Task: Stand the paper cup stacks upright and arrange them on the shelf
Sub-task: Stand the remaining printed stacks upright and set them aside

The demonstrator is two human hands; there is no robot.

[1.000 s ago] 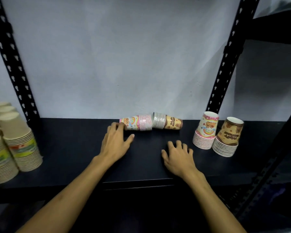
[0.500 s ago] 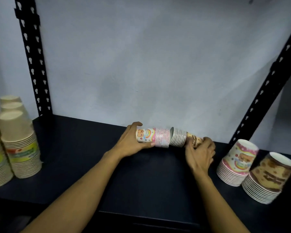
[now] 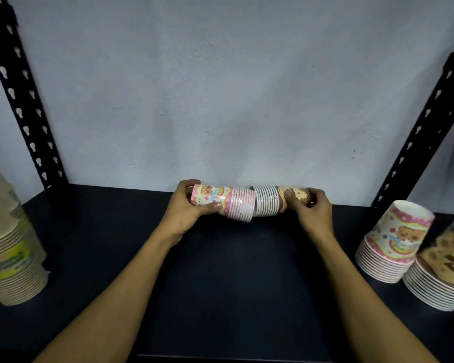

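Head view looks down on a dark shelf (image 3: pixel 233 271) set against a pale wall (image 3: pixel 233 87), with two black slotted posts, one at each back corner. Two cup stacks lie on their sides at the back middle of the shelf, rims meeting. The pink stack (image 3: pixel 224 202) is wrapped by the left hand (image 3: pixel 188 208), its fingers (image 3: pixel 215 205) curled closed around the bottom end. The brown stack (image 3: pixel 278 200) is gripped the same way by the right hand (image 3: pixel 311 209), fingers closed on its bottom end. Whether either stack is lifted clear of the shelf cannot be told. At the right end of the shelf two more stacks stand with rims down, one pink upright stack (image 3: pixel 393 242) and just beside it one brown upright stack (image 3: pixel 440 271). At the left end stand plain beige stacks (image 3: pixel 8 258); their number is unclear, as the picture's edge cuts them off.
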